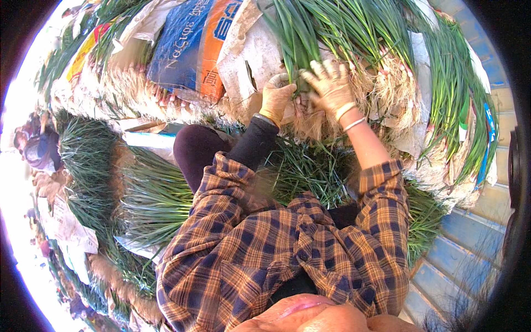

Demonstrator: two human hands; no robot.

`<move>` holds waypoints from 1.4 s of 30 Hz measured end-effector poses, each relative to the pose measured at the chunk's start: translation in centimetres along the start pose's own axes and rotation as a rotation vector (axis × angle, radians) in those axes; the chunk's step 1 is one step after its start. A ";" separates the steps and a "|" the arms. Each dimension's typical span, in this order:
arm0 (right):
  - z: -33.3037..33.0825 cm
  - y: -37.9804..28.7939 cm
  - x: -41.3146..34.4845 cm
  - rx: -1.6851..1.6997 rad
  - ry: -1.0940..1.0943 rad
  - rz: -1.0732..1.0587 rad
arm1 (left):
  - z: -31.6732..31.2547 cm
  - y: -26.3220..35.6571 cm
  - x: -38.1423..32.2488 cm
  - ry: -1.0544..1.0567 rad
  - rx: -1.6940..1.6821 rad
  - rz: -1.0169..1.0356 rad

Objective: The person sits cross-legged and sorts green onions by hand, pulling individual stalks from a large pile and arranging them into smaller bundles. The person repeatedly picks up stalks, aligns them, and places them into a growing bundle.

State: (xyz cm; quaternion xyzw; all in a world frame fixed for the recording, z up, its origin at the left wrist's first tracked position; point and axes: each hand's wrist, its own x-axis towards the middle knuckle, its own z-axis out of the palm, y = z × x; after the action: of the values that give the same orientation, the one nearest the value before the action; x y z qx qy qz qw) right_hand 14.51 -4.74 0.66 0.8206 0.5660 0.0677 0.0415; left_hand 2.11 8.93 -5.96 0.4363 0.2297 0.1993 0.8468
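Before me lies a bundle of green garlic (295, 45), its long leaves pointing away and its roots towards me. My left hand (276, 99), in a soiled cream work glove, pinches stalks at the bundle's left edge between thumb and curled fingers. To its right, my right hand (330, 85), gloved as well, lies palm down with spread fingers at the lower leaves and is slightly blurred. Stringy pale roots (313, 120) hang below both hands. Another green garlic bundle (394, 79) with pale roots lies right of my right hand.
A dirty white woven sack (257, 54) and a blue-and-orange printed sack (182, 50) cover stacked greens at left. Loose green leaves (311, 166) lie below my arms. More greens (157, 195) are heaped at left, near another person (41, 149). Blue-and-tan slats (468, 236) run along the right.
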 end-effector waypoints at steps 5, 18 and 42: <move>0.5 9.5 2.5 -0.146 -0.041 0.346 | -1.0 1.7 -0.9 0.031 -0.128 -0.055; 2.0 -1.0 -6.0 0.148 -0.012 0.422 | -1.9 0.9 -5.4 -0.112 -0.079 -0.160; -2.0 -7.8 -12.0 0.369 0.305 0.298 | 1.4 2.0 -10.6 -0.184 -0.254 -0.088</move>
State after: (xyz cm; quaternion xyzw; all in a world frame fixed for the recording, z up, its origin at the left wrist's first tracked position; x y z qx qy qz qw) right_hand 2.81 -13.25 0.72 0.8688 0.4415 0.0916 -0.2046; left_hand -5.95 3.38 -1.32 0.3318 0.1429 0.1487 0.9205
